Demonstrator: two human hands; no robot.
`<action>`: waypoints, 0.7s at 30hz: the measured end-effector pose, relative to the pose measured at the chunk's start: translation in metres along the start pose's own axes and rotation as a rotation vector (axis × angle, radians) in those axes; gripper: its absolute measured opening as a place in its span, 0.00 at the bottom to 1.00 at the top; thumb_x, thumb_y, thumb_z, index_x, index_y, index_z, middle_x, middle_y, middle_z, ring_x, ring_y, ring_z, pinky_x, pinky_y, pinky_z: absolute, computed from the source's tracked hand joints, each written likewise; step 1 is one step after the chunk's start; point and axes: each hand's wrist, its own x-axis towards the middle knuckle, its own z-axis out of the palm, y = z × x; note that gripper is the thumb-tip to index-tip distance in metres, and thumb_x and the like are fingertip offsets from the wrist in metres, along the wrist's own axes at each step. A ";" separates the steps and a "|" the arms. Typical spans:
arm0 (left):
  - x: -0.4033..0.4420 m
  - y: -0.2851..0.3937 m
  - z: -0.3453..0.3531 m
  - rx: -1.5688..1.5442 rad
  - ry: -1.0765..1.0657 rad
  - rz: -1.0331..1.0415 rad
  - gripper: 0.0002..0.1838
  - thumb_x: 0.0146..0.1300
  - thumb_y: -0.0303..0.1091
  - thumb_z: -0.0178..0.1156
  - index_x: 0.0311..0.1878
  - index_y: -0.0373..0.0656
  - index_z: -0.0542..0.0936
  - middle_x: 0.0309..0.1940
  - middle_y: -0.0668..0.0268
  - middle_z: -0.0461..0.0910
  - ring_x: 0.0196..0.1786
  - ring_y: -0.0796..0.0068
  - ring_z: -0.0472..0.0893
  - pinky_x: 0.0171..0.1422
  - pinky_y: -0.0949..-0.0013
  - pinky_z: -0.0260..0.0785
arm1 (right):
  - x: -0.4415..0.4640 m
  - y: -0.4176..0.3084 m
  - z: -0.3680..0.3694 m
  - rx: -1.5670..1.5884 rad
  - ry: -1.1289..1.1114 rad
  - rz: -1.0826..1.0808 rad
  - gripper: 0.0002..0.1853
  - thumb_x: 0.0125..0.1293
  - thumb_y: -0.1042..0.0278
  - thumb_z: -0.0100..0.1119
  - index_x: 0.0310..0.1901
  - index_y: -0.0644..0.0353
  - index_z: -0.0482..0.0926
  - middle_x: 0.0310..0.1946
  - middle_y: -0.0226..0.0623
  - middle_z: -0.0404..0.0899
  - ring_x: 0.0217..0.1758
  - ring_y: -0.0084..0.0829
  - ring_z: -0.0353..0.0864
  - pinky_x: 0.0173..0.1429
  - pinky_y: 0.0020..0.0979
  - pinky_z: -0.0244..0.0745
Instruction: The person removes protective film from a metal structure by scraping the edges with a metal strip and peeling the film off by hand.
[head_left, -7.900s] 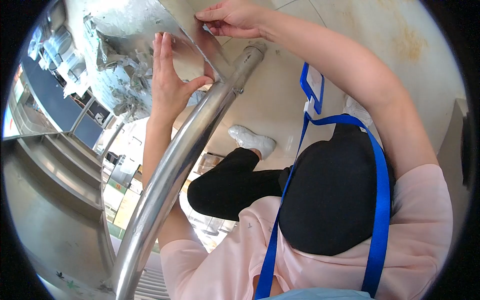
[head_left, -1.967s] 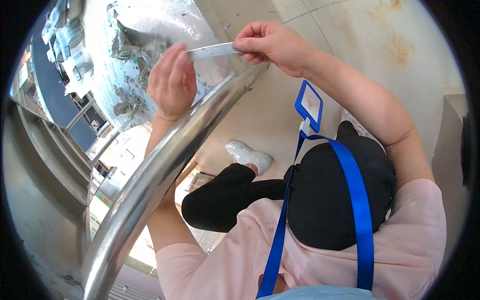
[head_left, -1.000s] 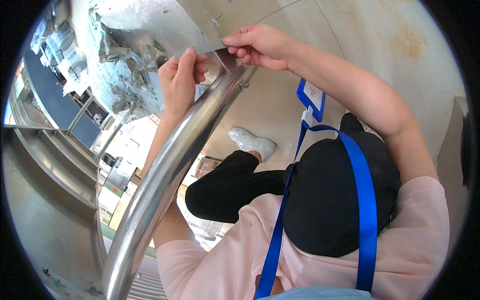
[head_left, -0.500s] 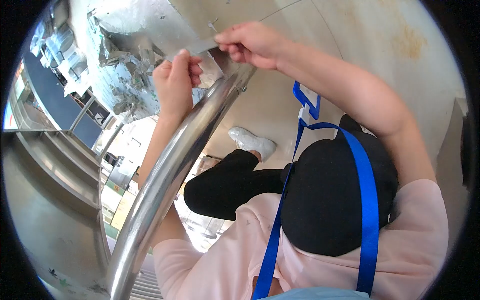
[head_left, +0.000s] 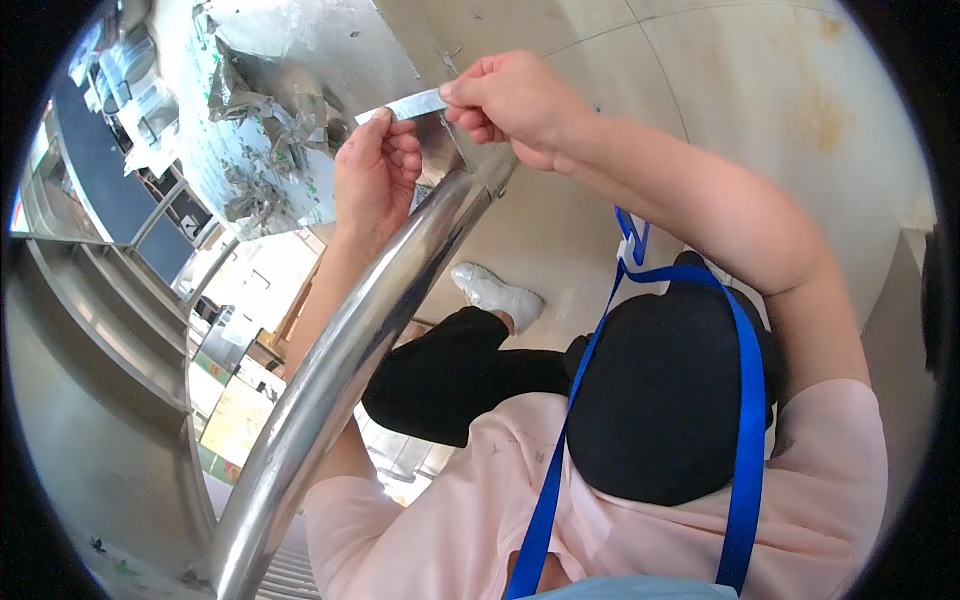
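A narrow, silvery-white strip (head_left: pixel 416 105) stretches nearly straight between my two hands. My left hand (head_left: pixel 377 180) is closed, pinching the strip's left part between thumb and fingers, with the other fingers curled. The strip's right end is pinched by my right hand (head_left: pixel 515 108), which sits slightly higher. Below the strip, a thick, shiny metal rail (head_left: pixel 350 335) runs diagonally, and my left arm reaches along its far side. Behind my hands is a grey sheet-like surface (head_left: pixel 375 55). The strip's exact material cannot be made out.
Crumpled grey scraps (head_left: pixel 262 105) cling to a pale, green-flecked surface (head_left: pixel 225 165) at the upper left. Curved metal steps or ledges (head_left: pixel 110 320) lie left of the rail. A blue lanyard (head_left: pixel 740 400) hangs over my chest. Pale tiled floor (head_left: pixel 740 80) lies at the right.
Both hands have shifted slightly right and down in view. My left hand has turned so its curled fingers show. The strip now appears brighter and more clearly stretched between the hands.
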 end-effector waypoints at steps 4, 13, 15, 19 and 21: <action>0.015 0.011 0.001 -0.055 -0.053 0.082 0.12 0.61 0.35 0.47 0.28 0.36 0.72 0.17 0.66 0.72 0.17 0.79 0.70 0.20 0.79 0.64 | 0.010 -0.002 0.003 0.039 -0.022 -0.011 0.06 0.56 0.70 0.54 0.24 0.61 0.72 0.17 0.28 0.71 0.17 0.17 0.67 0.21 0.19 0.65; 0.024 0.016 0.009 -0.018 -0.030 0.143 0.11 0.60 0.33 0.46 0.28 0.35 0.72 0.17 0.64 0.73 0.16 0.78 0.70 0.19 0.78 0.62 | 0.017 -0.015 0.003 0.041 -0.013 -0.007 0.07 0.57 0.70 0.53 0.23 0.59 0.71 0.17 0.28 0.70 0.18 0.18 0.67 0.23 0.18 0.65; 0.004 0.005 0.010 0.057 0.018 0.046 0.11 0.59 0.33 0.47 0.29 0.34 0.71 0.17 0.64 0.72 0.16 0.78 0.71 0.20 0.77 0.62 | 0.008 -0.013 -0.003 0.034 -0.049 0.058 0.07 0.57 0.70 0.53 0.24 0.60 0.71 0.16 0.27 0.69 0.18 0.18 0.68 0.23 0.17 0.65; 0.011 0.017 0.027 0.137 0.017 0.263 0.11 0.59 0.34 0.48 0.28 0.36 0.72 0.17 0.67 0.72 0.17 0.81 0.69 0.20 0.80 0.61 | 0.018 -0.014 -0.005 0.117 0.008 0.045 0.07 0.57 0.70 0.54 0.25 0.62 0.71 0.17 0.28 0.70 0.16 0.18 0.67 0.22 0.19 0.67; 0.009 0.019 0.029 0.252 0.042 0.276 0.12 0.59 0.36 0.50 0.28 0.35 0.73 0.18 0.66 0.72 0.17 0.80 0.69 0.20 0.80 0.60 | 0.028 -0.013 -0.009 0.169 -0.019 0.050 0.07 0.57 0.70 0.53 0.25 0.62 0.72 0.17 0.28 0.71 0.15 0.17 0.67 0.22 0.19 0.68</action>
